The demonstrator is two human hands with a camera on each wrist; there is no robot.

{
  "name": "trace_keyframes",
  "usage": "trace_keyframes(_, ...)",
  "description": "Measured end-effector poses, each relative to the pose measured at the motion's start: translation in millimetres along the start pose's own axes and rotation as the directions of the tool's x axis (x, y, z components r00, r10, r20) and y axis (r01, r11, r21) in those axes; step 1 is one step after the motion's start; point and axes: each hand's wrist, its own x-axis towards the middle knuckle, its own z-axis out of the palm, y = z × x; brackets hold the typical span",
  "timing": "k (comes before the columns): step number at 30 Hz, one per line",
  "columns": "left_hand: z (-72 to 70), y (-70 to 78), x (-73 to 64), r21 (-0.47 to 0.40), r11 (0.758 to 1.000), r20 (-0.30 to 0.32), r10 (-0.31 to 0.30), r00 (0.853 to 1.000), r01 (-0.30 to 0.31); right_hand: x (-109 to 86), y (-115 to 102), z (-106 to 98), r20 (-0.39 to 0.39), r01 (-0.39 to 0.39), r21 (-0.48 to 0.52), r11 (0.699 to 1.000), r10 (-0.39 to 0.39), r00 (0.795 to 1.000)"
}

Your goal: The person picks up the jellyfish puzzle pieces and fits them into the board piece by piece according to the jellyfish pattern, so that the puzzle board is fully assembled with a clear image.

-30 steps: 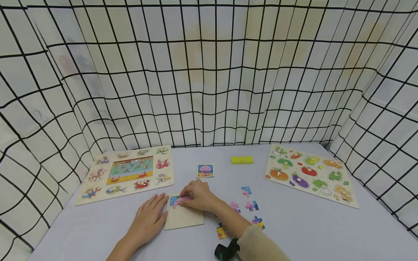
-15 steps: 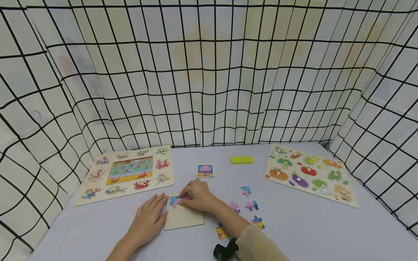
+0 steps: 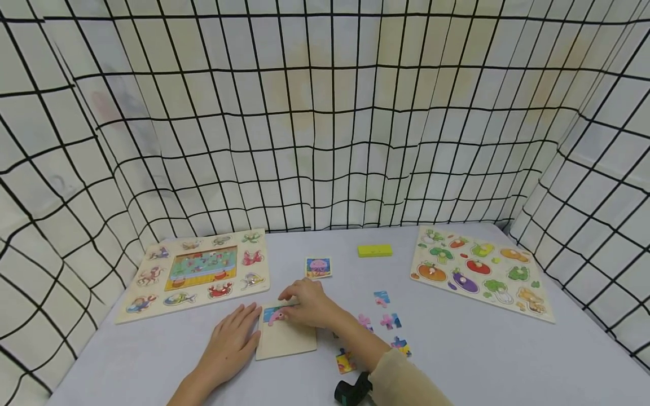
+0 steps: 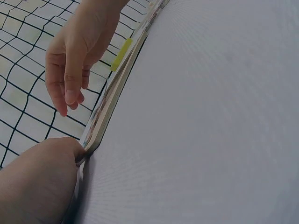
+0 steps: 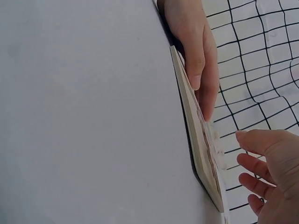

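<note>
A small square wooden puzzle board point(image 3: 286, 342) lies before me, with jigsaw pieces point(image 3: 273, 316) showing blue and pink at its top left. My left hand point(image 3: 231, 341) lies along the board's left edge, fingers straight. Over the board's upper part is my right hand point(image 3: 308, 303), which hides its top right corner. In the right wrist view the right hand point(image 5: 275, 168) hovers with fingers loosely bent and nothing between thumb and fingertips. Loose jigsaw pieces point(image 3: 390, 321) in pink, blue and yellow lie to the right, some partly behind the right forearm.
A small picture card point(image 3: 318, 267) and a yellow block point(image 3: 374, 250) lie beyond the board. A sea-animal puzzle point(image 3: 203, 300) stands back left, a vegetable puzzle point(image 3: 477, 282) back right. Near the right sleeve is a black object point(image 3: 352, 390). Black netting point(image 3: 325, 141) encloses the table.
My right hand's fingers have come off the pink and blue pieces and parted slightly, leaving the pieces on the board. The left hand stays in place.
</note>
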Motion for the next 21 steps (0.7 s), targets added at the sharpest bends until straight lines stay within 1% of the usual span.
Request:
trace_keyframes(3, 1.0, -0.2, 0.2, -0.008, 1.0, 0.009, -0.009, 1.0, 0.009, -2.2, 0, -9, 0.009, -0.006, 0.041, 0.999, 0.005, 1.0)
trace_keyframes(5, 1.3, -0.6, 0.2, -0.013, 1.0, 0.015, -0.014, 1.0, 0.014, -3.5, 1, -15, 0.011, -0.024, 0.065, 0.998, 0.023, 1.0)
trace_keyframes(9, 2.5, -0.6, 0.2, -0.012, 1.0, 0.023, -0.02, 1.0, 0.02, -7.5, 5, -24, 0.0, -0.035, 0.075, 0.997, 0.035, 0.999)
trace_keyframes(14, 2.1, 0.0, 2.5, -0.012, 1.0, 0.024, -0.017, 1.0, 0.017, -12.2, 15, -34, -0.023, -0.032, 0.055, 0.998, 0.033, 0.999)
trace_keyframes(17, 1.5, 0.8, 2.7, -0.016, 1.0, 0.023, -0.013, 1.0, 0.014, -16.5, 23, -39, -0.051, -0.027, 0.031, 0.999, 0.029, 0.998)
trace_keyframes(21, 1.2, 1.1, 2.1, -0.013, 1.0, 0.026, -0.016, 1.0, 0.017, -23.9, 35, -46, -0.086, -0.025, 0.029, 0.999, 0.027, 0.996)
